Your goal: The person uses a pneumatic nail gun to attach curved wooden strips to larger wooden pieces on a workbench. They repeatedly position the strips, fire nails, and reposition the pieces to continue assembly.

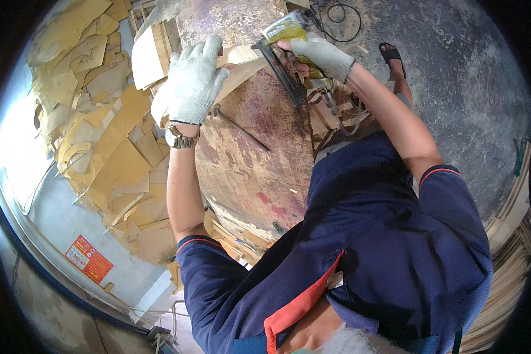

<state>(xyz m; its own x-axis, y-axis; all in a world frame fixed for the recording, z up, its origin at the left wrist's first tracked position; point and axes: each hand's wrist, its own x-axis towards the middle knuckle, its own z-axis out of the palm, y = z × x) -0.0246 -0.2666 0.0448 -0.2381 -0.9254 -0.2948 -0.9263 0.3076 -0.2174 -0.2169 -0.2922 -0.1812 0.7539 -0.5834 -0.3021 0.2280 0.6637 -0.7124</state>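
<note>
Head view: left hand [193, 79], fingers loosely spread, lies at the pale wooden panel [240, 72] above the workbench [283, 171], right hand [324, 54] grips the nail gun [286, 28] beside it, apparently positioning, next requiring squared alignment.

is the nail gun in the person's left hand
No, the yellow-green nail gun is gripped in the gloved right hand, well apart from the left hand.

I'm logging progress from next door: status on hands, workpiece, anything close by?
Left hand at pale wooden piece. Right hand gripping yellow-green nail gun. Hammer lying on worktable near left hand.
</note>
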